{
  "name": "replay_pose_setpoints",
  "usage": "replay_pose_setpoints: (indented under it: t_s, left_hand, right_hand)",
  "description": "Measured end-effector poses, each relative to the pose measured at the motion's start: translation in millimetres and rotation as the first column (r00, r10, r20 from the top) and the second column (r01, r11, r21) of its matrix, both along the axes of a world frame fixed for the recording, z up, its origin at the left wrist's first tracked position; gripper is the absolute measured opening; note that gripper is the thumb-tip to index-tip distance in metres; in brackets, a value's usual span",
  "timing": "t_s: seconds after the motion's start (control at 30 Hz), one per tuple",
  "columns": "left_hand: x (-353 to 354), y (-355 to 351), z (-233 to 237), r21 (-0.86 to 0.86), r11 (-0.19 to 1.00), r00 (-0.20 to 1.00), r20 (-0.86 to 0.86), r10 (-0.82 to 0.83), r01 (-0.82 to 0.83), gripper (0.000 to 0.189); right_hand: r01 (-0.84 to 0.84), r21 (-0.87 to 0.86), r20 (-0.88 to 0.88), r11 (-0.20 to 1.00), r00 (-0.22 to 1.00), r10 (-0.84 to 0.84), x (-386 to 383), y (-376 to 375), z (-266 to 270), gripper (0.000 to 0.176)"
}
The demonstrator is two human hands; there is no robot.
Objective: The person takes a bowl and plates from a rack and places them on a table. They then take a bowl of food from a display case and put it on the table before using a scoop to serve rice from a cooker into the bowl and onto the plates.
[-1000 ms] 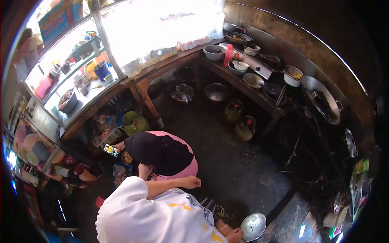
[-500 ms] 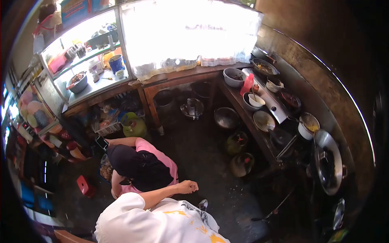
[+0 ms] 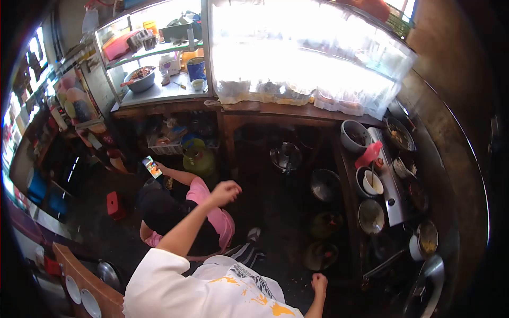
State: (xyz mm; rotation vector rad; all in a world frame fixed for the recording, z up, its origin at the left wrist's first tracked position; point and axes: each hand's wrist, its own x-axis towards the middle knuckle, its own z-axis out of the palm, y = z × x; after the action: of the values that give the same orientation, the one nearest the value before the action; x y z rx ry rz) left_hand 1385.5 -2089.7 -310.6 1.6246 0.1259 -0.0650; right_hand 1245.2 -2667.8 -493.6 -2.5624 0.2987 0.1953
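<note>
My left hand [image 3: 225, 193] is raised in front of my white shirt, above the crouching person's pink sleeve. Its fingers are loosely bent and a little apart, with nothing in them. At the lower right, my right hand [image 3: 319, 283] hangs near the wooden side bench, its fingers curled in and no object showing. A person in a dark head covering [image 3: 167, 204] and pink top crouches just ahead of me on the left. That person's hand holds up a phone [image 3: 151, 167] with a lit screen.
Along the right, a bench carries a grey basin [image 3: 356, 136], bowls, pans and a large wok [image 3: 426, 289]. Gas cylinders [image 3: 321, 256] stand beneath. A red stool [image 3: 115, 205] is on the floor at left. Ahead stands a glass display case [image 3: 207, 58], with a green cylinder [image 3: 198, 159] below.
My view has shifted, and my left hand is higher in it. My right hand has come into sight. The other person's phone now shows a bright, coloured screen.
</note>
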Motion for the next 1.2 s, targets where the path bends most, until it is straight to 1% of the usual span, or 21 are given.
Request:
replay_pose_setpoints:
  t_s: [0.1, 0.17, 0.2, 0.3, 0.33, 0.37, 0.4, 0.5, 0.6, 0.7, 0.73, 0.83, 0.87, 0.93, 0.97, 1.0, 1.03, 1.1, 1.13, 1.17, 1.2]
  left_hand:
    - [87.5, 64.0, 39.3, 0.029, 0.962, 0.955, 0.13, 0.266, -0.272, 0.011]
    - [146.2, 107.5, 65.5, -0.039, 0.912, 0.885, 0.228, 0.405, -0.408, 0.011]
    - [175.5, 137.4, 70.5, -0.035, 0.911, 0.877, 0.258, 0.405, -0.411, 0.012]
    - [255.1, 196.2, 110.5, 0.017, 0.818, 0.789, 0.277, 0.549, -0.575, 0.013]
    - [280.8, 219.5, 118.4, 0.038, 0.805, 0.773, 0.309, 0.554, -0.592, 0.016]
    - [316.0, 251.0, 110.5, 0.133, 0.727, 0.711, 0.384, 0.589, -0.673, 0.023]
    - [332.1, 261.2, 125.9, 0.102, 0.702, 0.681, 0.374, 0.629, -0.705, 0.038]
    - [381.1, 288.9, 161.8, 0.035, 0.658, 0.627, 0.345, 0.699, -0.752, 0.053]
    - [425.8, 321.6, 167.5, 0.046, 0.608, 0.576, 0.385, 0.721, -0.792, 0.067]
    - [461.8, 336.9, 176.1, 0.111, 0.473, 0.469, 0.449, 0.76, -0.874, 0.074]
    - [468.2, 339.7, 181.3, 0.055, 0.481, 0.456, 0.425, 0.782, -0.875, 0.079]
    - [497.8, 367.8, 180.0, 0.127, 0.446, 0.442, 0.523, 0.729, -0.886, 0.08]
    - [511.8, 374.0, 172.5, 0.103, 0.347, 0.327, 0.651, 0.685, -0.932, 0.068]
    - [522.2, 376.6, 174.3, 0.044, 0.407, 0.328, 0.676, 0.661, -0.912, 0.05]
    - [519.7, 367.8, 178.7, 0.078, 0.381, 0.341, 0.632, 0.696, -0.921, 0.03]
    - [510.1, 353.7, 191.6, 0.062, 0.547, 0.478, 0.574, 0.664, -0.835, 0.021]
    - [496.6, 317.8, 211.9, -0.032, 0.609, 0.488, 0.565, 0.665, -0.793, 0.018]
    - [490.1, 296.3, 214.2, 0.101, 0.715, 0.565, 0.692, 0.449, -0.691, 0.016]
    - [476.6, 273.6, 234.4, 0.061, 0.806, 0.669, 0.596, 0.443, -0.588, 0.02]
    - [469.7, 254.9, 250.1, -0.012, 0.857, 0.685, 0.594, 0.421, -0.516, 0.029]
    - [464.0, 247.6, 259.5, 0.005, 0.878, 0.732, 0.554, 0.395, -0.478, 0.033]
  right_hand:
    - [-0.037, 0.213, 0.024, 0.976, 0.999, 0.033, 100.8, 54.9, 45.4, 0.018]
    - [-0.146, 0.185, 0.005, 0.972, 0.989, 0.148, 156.1, 90.0, 65.8, 0.018]
    - [-0.197, 0.175, -0.022, 0.965, 0.979, 0.203, 169.7, 107.9, 69.6, 0.019]
    - [-0.358, 0.191, 0.018, 0.914, 0.932, 0.361, 228.7, 149.0, 57.2, 0.019]
    - [-0.39, 0.192, 0.038, 0.901, 0.92, 0.39, 250.8, 159.5, 59.0, 0.019]
    - [-0.419, 0.198, 0.05, 0.886, 0.907, 0.418, 269.1, 171.8, 60.8, 0.019]
    - [-0.446, 0.213, 0.056, 0.87, 0.894, 0.444, 283.9, 187.1, 67.3, 0.02]
    - [-0.486, 0.253, 0.048, 0.836, 0.87, 0.491, 334.0, 235.2, 113.6, 0.019]
    - [-0.558, 0.253, 0.084, 0.79, 0.827, 0.557, 384.5, 269.3, 136.0, 0.019]
    - [-0.655, 0.209, 0.141, 0.726, 0.755, 0.641, 436.9, 311.9, 164.6, 0.019]
    - [-0.688, 0.195, 0.154, 0.699, 0.725, 0.671, 457.3, 331.9, 178.7, 0.019]
    - [-0.775, 0.228, 0.247, 0.589, 0.632, 0.735, 515.8, 392.1, 208.6, 0.018]
    - [-0.798, 0.24, 0.249, 0.553, 0.602, 0.759, 535.2, 412.1, 219.2, 0.018]
    - [-0.835, 0.275, 0.259, 0.476, 0.541, 0.8, 565.6, 461.5, 237.9, 0.017]
    - [-0.871, 0.279, 0.293, 0.405, 0.479, 0.827, 579.1, 488.4, 246.4, 0.017]
    - [-0.899, 0.281, 0.327, 0.336, 0.419, 0.847, 592.4, 515.3, 255.7, 0.017]
    - [-0.922, 0.278, 0.359, 0.27, 0.36, 0.861, 604.8, 541.3, 265.6, 0.016]
    - [-0.955, 0.273, 0.44, 0.115, 0.231, 0.868, 621.4, 598.2, 286.7, 0.016]
    - [-0.965, 0.261, 0.521, 0.038, 0.174, 0.835, 627.2, 627.7, 297.3, 0.019]
    - [-0.969, 0.244, 0.594, -0.037, 0.119, 0.796, 631.5, 654.9, 308.0, 0.022]
    - [-0.951, 0.297, 0.637, -0.088, 0.129, 0.76, 633.7, 679.5, 323.7, 0.026]
